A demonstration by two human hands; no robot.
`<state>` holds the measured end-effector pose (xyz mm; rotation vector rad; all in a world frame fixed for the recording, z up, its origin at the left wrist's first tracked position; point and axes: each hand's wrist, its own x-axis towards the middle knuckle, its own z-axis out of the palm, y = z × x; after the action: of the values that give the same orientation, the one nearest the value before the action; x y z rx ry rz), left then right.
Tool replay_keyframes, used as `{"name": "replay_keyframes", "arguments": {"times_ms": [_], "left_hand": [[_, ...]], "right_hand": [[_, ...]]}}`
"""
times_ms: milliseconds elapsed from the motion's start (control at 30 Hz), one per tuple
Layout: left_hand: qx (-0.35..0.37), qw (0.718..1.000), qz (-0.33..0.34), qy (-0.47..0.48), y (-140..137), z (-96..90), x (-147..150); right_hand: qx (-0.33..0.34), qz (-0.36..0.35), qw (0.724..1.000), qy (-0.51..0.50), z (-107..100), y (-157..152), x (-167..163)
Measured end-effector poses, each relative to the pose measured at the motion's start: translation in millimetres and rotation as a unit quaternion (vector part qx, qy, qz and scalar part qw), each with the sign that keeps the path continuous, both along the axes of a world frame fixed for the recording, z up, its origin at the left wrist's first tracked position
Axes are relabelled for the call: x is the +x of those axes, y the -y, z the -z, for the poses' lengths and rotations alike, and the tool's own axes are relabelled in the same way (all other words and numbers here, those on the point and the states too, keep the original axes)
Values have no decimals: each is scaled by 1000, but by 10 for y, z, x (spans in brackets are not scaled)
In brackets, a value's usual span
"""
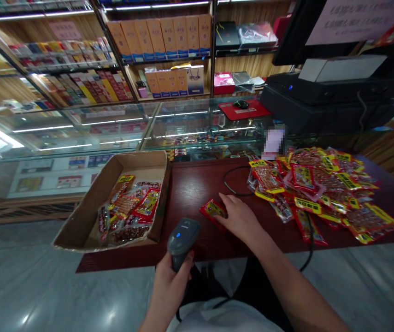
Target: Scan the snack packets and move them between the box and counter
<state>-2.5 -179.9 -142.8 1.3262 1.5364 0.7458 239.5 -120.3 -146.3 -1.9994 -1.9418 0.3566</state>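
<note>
Wood-backed shelves (245,59) covered the back wall; white light strips (179,5) lit them; a row of tan boxes (167,37) stood mid-shelf; small packs (63,55) crowded the left bays; a glass counter (141,121) ran in front, glare at its left end; dark red-brown table (193,180) was nearer; black monitor (293,32) stood upper right; floor (44,286) was grey, glossy, with bright reflections.

Your smooth, matt plastic scanner (183,234), your glossy plastic-film packet (212,208), dull cardboard box (139,164), shiny wood-look tabletop (197,182)
</note>
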Motion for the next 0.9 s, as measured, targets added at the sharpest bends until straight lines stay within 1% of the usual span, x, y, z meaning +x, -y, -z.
{"name": "replay_keyframes", "arguments": {"times_ms": [67,100,133,167,200,233,267,300,333,400,433,567,600,733,767,833,900], "left_hand": [[0,1000,6,-5,17,-21,13],[-1,1000,8,-8,26,-33,15],[-4,1000,9,-11,34,-44,15],[-8,1000,7,-14,40,-52,12],[-11,1000,4,-16,44,-57,8],[-14,1000,2,-17,45,-59,3],[-15,1000,-1,-18,45,-59,-2],[-16,1000,-4,-16,44,-60,-4],[-16,1000,-7,-15,42,-62,-4],[-16,1000,-10,-12,38,-73,3],[-16,1000,-10,-14,38,-80,9],[-1,1000,7,-29,43,-82,30],[3,999,15,-31,45,-71,33],[18,998,49,-40,48,-20,46],[19,997,54,-46,48,-13,53],[20,996,59,-56,48,-9,68],[21,996,64,-58,47,-13,84]], "right_hand": [[-20,-19,1000,-11,0,-41,-46],[-21,-23,999,-37,8,-60,-59],[-16,-22,996,-85,22,-82,-65],[-7,-15,986,-163,42,-106,-63],[2,-2,966,-260,69,-133,-56],[10,17,934,-357,102,-163,-47],[15,38,896,-441,138,-194,-39],[20,58,861,-505,176,-223,-33],[24,75,834,-546,214,-248,-32],[36,97,808,-580,285,-278,-46],[46,107,788,-605,315,-282,-61],[88,130,666,-730,380,-250,-163],[88,129,643,-750,379,-238,-191],[57,115,598,-791,338,-216,-264],[54,114,591,-797,328,-217,-270],[55,117,589,-798,320,-220,-266],[58,124,595,-792,329,-219,-253]]}}
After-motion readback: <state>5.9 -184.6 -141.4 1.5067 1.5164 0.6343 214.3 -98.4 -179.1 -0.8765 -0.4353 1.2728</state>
